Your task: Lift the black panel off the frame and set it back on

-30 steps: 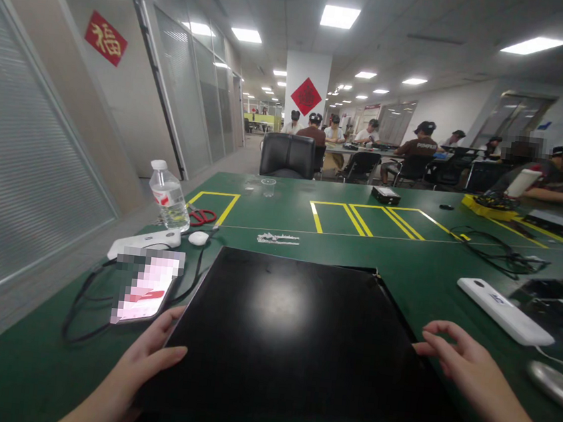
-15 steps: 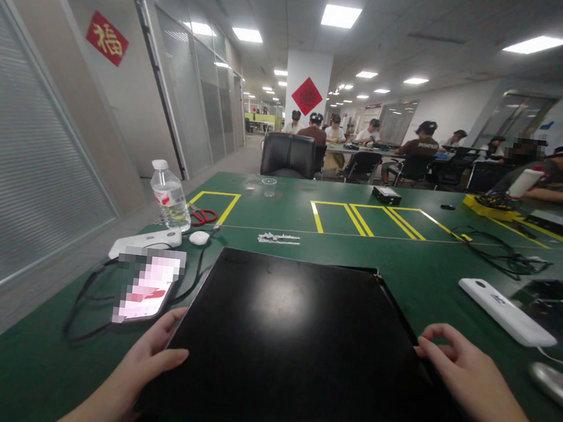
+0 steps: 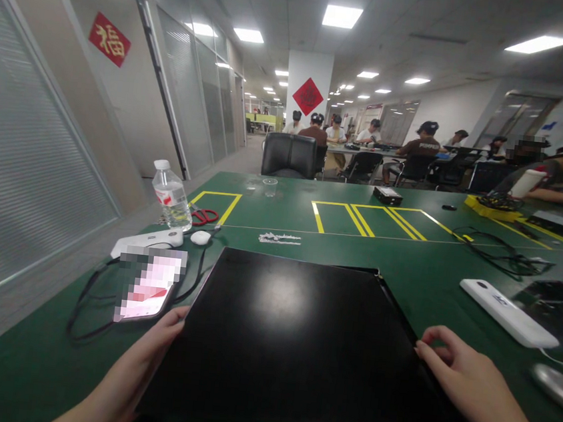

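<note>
Smooth, glossy black rectangular panel (image 3: 287, 352): lies at center on the tabletop before the wearer, a soft ceiling-light glare on its face, with a dark, narrow-edged frame (image 3: 398, 310) showing along its far right corner and right side.
Bare left hand (image 3: 131, 366): fingertips and thumb rest along the panel's left edge.
Bare right hand (image 3: 467, 381): thumb and forefinger curl at the right edge, where panel and frame run close together.
Grip: contact shows on both sides, but with the undersides hidden, one cannot tell whether either hand is closed on the panel.
Left side: a pink-lit smartphone (image 3: 152, 295), a slim white plastic power bank (image 3: 147, 242), a clear ridged plastic water bottle (image 3: 172, 199) and red-handled scissors (image 3: 205, 216) lie near one another.
Right side: a long, rounded white plastic device (image 3: 507, 312) sits near a smooth silver oval object (image 3: 559, 388).
Matte green tabletop (image 3: 18, 364): marked beyond the panel with yellow tape outlines (image 3: 369, 208).
Room: a black padded chair (image 3: 290, 155) faces the far edge; seated people work behind it, beside glass partitions with slatted blinds (image 3: 27, 144).
</note>
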Motion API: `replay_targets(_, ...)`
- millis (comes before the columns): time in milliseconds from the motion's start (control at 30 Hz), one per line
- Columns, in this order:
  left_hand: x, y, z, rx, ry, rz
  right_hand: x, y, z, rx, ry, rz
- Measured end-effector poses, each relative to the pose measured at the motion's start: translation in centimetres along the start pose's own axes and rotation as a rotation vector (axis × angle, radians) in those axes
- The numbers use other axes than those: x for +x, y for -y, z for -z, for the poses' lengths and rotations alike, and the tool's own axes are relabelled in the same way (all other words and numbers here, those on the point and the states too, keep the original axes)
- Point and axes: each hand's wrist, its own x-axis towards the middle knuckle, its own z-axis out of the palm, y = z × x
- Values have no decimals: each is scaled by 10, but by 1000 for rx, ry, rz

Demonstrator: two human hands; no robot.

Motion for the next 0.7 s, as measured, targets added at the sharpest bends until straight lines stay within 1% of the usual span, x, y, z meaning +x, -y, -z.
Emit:
replay_targets(100, -3, -5, -5, -32, -62, 52, 0, -1, -1, 3, -18, 19)
replay_targets(200, -5, -8, -8, -16, -93, 55, -1, 0, -1, -9, -18, 18)
replay_targets(300, -5, -8, -8, -37, -87, 55, -3, 3, 0, -33, -17, 19)
replay_targets(433, -3, -7, -6, -39, -74, 31, -4, 5, -1, -39, -46, 42)
replay_targets(567, -2, -6, -4, -10, -74, 4, -2, 2, -3, -50, -45, 27)
replay_targets(700, -2, -6, -6, -38, -65, 23, 0, -1, -3, -70, -36, 25)
